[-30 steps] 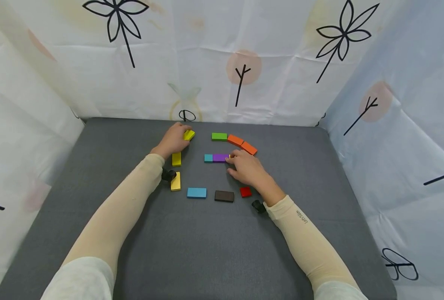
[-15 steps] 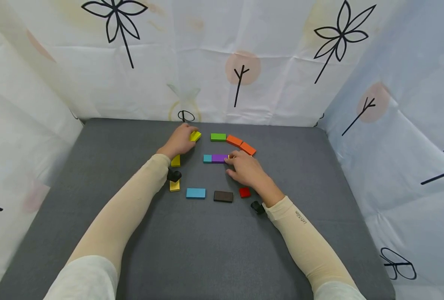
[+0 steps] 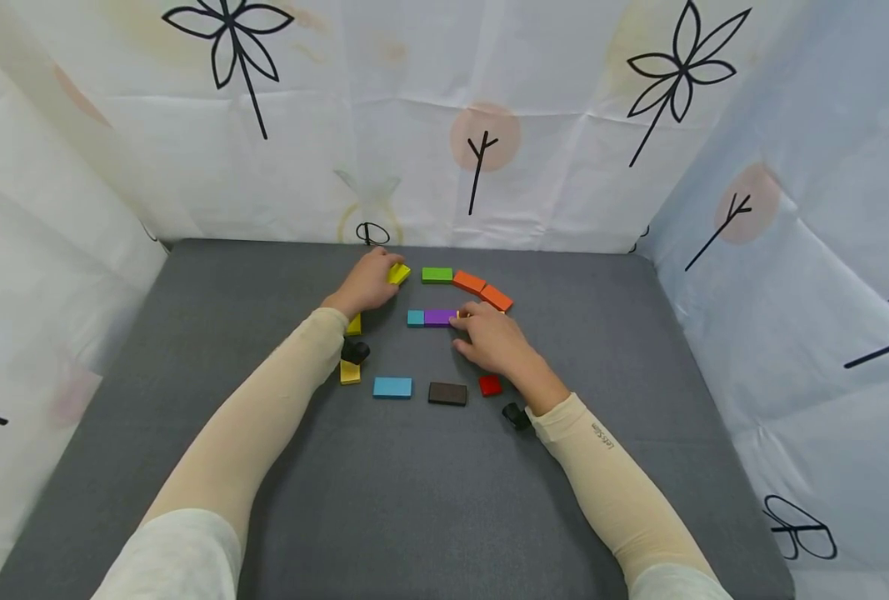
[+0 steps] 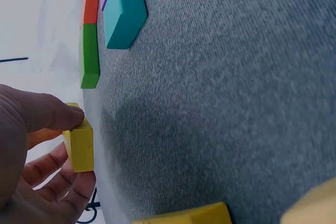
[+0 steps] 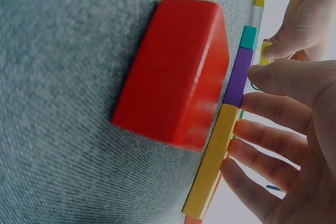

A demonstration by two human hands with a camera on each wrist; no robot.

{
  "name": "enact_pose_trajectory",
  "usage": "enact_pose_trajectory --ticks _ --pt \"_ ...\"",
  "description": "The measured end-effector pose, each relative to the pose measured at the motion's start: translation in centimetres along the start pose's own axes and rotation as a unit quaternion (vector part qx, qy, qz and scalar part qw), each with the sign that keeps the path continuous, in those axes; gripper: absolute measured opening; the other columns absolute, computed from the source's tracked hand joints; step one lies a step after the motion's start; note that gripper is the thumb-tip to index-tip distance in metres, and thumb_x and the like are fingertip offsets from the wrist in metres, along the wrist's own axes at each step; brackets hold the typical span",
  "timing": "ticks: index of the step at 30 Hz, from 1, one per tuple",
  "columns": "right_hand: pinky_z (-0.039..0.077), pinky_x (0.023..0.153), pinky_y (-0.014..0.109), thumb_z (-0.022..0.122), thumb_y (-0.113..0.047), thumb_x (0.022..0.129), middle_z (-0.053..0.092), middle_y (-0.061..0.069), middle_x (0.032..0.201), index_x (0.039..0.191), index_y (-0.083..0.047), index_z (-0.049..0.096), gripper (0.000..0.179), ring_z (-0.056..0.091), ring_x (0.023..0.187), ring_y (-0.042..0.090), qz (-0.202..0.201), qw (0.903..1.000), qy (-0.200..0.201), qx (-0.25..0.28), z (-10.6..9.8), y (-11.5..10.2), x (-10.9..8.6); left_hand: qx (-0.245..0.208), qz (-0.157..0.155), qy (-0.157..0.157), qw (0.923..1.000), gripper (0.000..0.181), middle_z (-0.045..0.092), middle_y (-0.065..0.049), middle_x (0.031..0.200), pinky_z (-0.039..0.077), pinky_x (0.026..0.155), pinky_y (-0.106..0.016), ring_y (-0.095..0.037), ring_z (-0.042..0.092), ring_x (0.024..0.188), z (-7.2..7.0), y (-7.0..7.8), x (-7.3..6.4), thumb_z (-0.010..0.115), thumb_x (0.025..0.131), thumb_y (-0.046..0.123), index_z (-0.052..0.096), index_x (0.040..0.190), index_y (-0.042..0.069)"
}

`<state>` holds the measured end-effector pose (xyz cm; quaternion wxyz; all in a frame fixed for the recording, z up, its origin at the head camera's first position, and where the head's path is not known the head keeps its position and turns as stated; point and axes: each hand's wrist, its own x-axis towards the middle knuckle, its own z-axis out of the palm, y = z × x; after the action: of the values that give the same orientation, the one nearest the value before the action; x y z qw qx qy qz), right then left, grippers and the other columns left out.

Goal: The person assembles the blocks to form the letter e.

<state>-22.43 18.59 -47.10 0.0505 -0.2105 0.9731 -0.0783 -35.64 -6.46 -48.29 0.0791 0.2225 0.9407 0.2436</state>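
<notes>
My left hand (image 3: 363, 283) pinches a yellow block (image 4: 80, 148) between thumb and fingers, just left of a green block (image 3: 437, 276) at the far side of the table. Two orange blocks (image 3: 470, 282) continue from the green one in a slanting line. My right hand (image 3: 493, 337) has its fingers extended, and the fingertips touch an amber block (image 5: 211, 163). That block lies end to end with a purple block (image 3: 438, 318) and a short teal block (image 3: 415, 318). In the head view the right hand mostly covers the amber block.
Nearer on the grey table (image 3: 429, 483) lie a light blue block (image 3: 392, 387), a dark brown block (image 3: 447, 394) and a red block (image 3: 491, 385). More yellow blocks (image 3: 350, 373) sit under and beside the left wrist. A patterned white cloth (image 3: 407, 150) hangs behind.
My left hand has moved right with the yellow block, bringing it closer to the green block. The right hand stays beside the purple and amber blocks.
</notes>
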Motion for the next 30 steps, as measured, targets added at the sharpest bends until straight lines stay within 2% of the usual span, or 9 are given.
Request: enact_pose_trajectory --ticks 14,30 --pt "0.055 0.101 0.046 0.075 -0.032 0.105 0.059 0.008 0.151 0.149 -0.012 0.069 0.048 0.056 0.133 0.027 0.011 0.9999 -0.004 0.003 0.1 0.0 0.0 0.005 0.017 -0.001 0.9998 0.056 0.052 -0.024 0.149 0.046 0.112 -0.051 -0.04 0.055 0.13 0.9 0.3 0.7 0.067 0.1 0.002 0.057 0.155 0.0" --pt "0.055 0.102 0.046 0.075 -0.033 0.106 0.06 0.008 0.15 0.15 -0.013 0.067 0.049 0.056 0.133 0.027 0.014 0.9999 -0.007 0.001 0.1 0.0 0.1 0.011 0.002 -0.01 0.9999 0.058 0.052 -0.023 0.151 0.044 0.113 -0.054 -0.043 0.05 0.136 1.7 1.0 1.2 0.061 0.097 -0.004 0.059 0.154 0.003"
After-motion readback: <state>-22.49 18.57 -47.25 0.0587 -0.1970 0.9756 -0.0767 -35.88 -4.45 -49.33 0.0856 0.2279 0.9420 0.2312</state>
